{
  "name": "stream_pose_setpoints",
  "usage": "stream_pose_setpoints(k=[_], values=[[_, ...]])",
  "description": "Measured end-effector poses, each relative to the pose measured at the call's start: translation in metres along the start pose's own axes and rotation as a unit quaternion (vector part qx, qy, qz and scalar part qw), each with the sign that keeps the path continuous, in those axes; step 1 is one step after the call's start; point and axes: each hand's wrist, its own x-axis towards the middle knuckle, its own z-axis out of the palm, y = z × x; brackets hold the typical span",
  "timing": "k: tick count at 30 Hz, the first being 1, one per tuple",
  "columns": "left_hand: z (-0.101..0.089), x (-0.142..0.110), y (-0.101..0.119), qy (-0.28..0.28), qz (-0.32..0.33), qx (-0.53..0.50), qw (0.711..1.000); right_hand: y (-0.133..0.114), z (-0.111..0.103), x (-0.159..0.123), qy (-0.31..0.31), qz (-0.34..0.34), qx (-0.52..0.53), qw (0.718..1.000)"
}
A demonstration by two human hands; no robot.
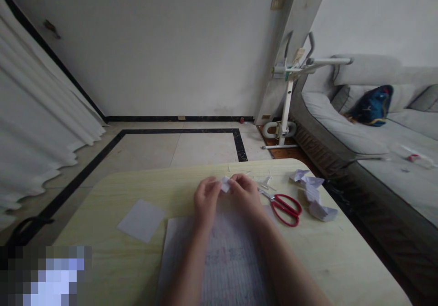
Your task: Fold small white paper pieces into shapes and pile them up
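Note:
A small folded piece of white paper (225,185) is pinched between my two hands, above the far part of the table. My left hand (207,196) grips its left side with thumb and fingers closed. From the other side, my right hand (245,192) holds it the same way. Under my forearms lies a large sheet with lines and writing (226,260). Just right of my right hand are red-handled scissors (285,209), blades toward the hand, and thin white paper scraps (268,182). A plain square of paper (141,220) lies to the left.
Several folded paper pieces (312,192) sit near the right edge of the pale wooden table (102,205). Beyond it stand a white exercise machine (285,109) and a grey sofa (349,132). A white curtain (37,105) hangs at left. The lower left corner is pixelated.

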Motion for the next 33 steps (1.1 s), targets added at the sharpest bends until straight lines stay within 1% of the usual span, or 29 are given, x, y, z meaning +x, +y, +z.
stream_pose_setpoints(k=[4, 6, 8, 12, 14, 19, 25, 30, 33], values=[[0.0002, -0.0003, 0.0012, -0.018, 0.023, 0.022, 0.999, 0.0007, -0.0005, 0.0005, -0.002, 0.002, 0.012, 1.0], [-0.0003, -0.0007, 0.0028, -0.017, 0.033, 0.046, 0.998, 0.0001, 0.0004, 0.0009, 0.004, -0.001, 0.013, 1.0], [-0.0007, -0.0013, 0.0046, -0.011, 0.04, 0.06, 0.997, 0.0003, 0.0015, 0.0016, 0.018, -0.002, 0.036, 0.999], [0.0004, -0.0031, 0.0061, -0.02, 0.053, 0.065, 0.996, 0.003, 0.0023, 0.0033, 0.045, 0.027, 0.074, 0.996], [0.0015, -0.0035, 0.0054, -0.024, 0.049, 0.05, 0.997, 0.0036, 0.0017, 0.0039, 0.05, 0.04, 0.067, 0.996], [0.004, -0.0033, 0.0032, -0.048, 0.011, 0.001, 0.999, 0.002, -0.0003, 0.0047, 0.073, 0.039, 0.079, 0.993], [0.0027, -0.0026, 0.0017, -0.078, 0.019, 0.053, 0.995, 0.0041, -0.0006, 0.0049, 0.085, 0.043, 0.08, 0.992], [0.0012, -0.0033, 0.0016, -0.078, 0.034, 0.076, 0.994, 0.0038, 0.0012, 0.0046, 0.091, 0.049, 0.096, 0.99], [0.0014, -0.0041, 0.0031, -0.076, 0.033, 0.076, 0.994, 0.002, 0.0008, 0.0046, 0.081, 0.053, 0.098, 0.99]])
